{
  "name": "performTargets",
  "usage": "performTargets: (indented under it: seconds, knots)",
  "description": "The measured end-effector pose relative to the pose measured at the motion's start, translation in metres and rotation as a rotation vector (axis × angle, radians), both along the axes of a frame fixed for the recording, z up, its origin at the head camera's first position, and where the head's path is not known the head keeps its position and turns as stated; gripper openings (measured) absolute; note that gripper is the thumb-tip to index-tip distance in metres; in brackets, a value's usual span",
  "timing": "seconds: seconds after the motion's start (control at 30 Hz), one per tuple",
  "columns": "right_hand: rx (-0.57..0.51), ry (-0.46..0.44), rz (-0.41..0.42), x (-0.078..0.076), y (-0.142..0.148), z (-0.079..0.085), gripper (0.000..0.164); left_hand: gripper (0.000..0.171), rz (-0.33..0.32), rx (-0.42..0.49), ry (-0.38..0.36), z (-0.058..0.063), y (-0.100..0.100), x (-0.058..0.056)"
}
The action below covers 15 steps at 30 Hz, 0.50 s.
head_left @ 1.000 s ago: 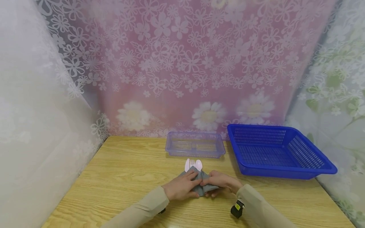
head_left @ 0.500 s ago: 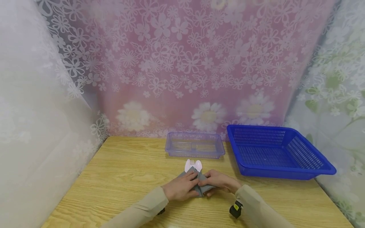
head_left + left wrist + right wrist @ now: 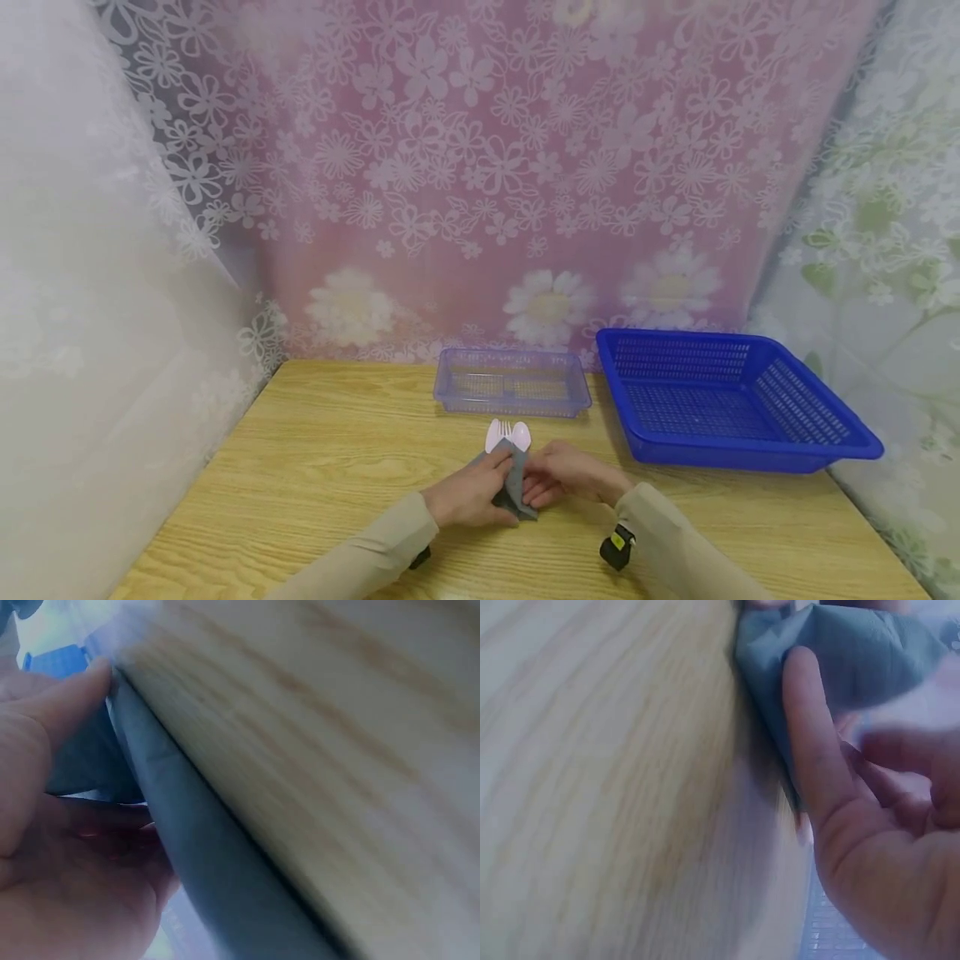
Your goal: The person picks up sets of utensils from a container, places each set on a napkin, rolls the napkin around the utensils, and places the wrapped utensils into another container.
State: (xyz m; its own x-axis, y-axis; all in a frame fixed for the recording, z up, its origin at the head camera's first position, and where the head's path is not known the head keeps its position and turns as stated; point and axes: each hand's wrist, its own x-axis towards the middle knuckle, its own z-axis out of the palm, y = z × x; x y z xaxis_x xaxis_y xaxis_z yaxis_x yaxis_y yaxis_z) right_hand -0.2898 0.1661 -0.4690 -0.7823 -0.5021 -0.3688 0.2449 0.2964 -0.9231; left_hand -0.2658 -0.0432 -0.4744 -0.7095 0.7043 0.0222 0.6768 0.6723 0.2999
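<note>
A grey cloth napkin (image 3: pixel 514 490) lies folded on the table around the lower part of a row of pale pink plastic cutlery: a knife (image 3: pixel 492 435), a fork (image 3: pixel 505 430) and a spoon (image 3: pixel 521 436), whose heads stick out at the far end. From the left, my left hand (image 3: pixel 472 492) presses the napkin with fairly straight fingers, its thumb at the near side. My right hand (image 3: pixel 566 477) holds the right flap, now brought over towards the middle. The right wrist view shows one finger (image 3: pixel 810 712) stretched against the cloth. The cutlery handles are hidden under napkin and hands.
Behind the cutlery stands a clear purple plastic basket (image 3: pixel 513 408), long and shallow. A large blue mesh basket (image 3: pixel 720 451) sits at the right rear of the wooden table (image 3: pixel 337 467). Patterned curtains surround the table at the back and sides.
My right hand has carried the right flap of the napkin leftwards over the cutlery, and the napkin looks narrower. My left hand has stayed nearly still.
</note>
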Motion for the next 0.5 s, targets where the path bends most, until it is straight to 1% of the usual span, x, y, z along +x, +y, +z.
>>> performTargets:
  seconds: [0.07,0.1,0.17,0.2,0.23,0.27,0.33,0.37,0.43,0.5]
  knots:
    - [0.034,0.068,0.029,0.000,0.000,-0.001,0.025,0.094,0.035,0.029,-0.035,0.000,-0.004,-0.001]
    - [0.053,0.099,0.036,0.001,-0.001,-0.002,0.023,0.097,0.054,0.052,-0.042,0.000,-0.006,-0.001]
    - [0.104,0.158,0.043,0.003,-0.004,0.000,0.021,0.101,0.125,0.095,-0.059,0.000,-0.010,-0.001]
    - [0.132,0.194,0.047,0.004,-0.006,0.001,0.021,0.099,0.156,0.128,-0.056,0.001,-0.011,-0.001]
    - [0.156,0.226,0.047,0.005,-0.008,0.002,0.020,0.094,0.179,0.172,-0.058,0.002,-0.013,-0.001]
    - [0.184,0.261,0.049,0.006,-0.010,0.003,0.019,0.085,0.197,0.209,-0.059,0.003,-0.014,-0.001]
    - [0.238,0.340,0.054,0.008,-0.016,0.005,0.016,0.063,0.205,0.282,-0.083,0.005,-0.016,-0.002]
    - [0.263,0.378,0.055,0.010,-0.018,0.005,0.016,0.053,0.204,0.302,-0.097,0.005,-0.017,-0.003]
    - [0.305,0.444,0.049,0.011,-0.023,0.005,0.016,0.039,0.198,0.332,-0.158,0.006,-0.018,-0.004]
    - [0.336,0.490,0.042,0.012,-0.027,0.005,0.019,0.034,0.198,0.342,-0.222,0.007,-0.019,-0.004]
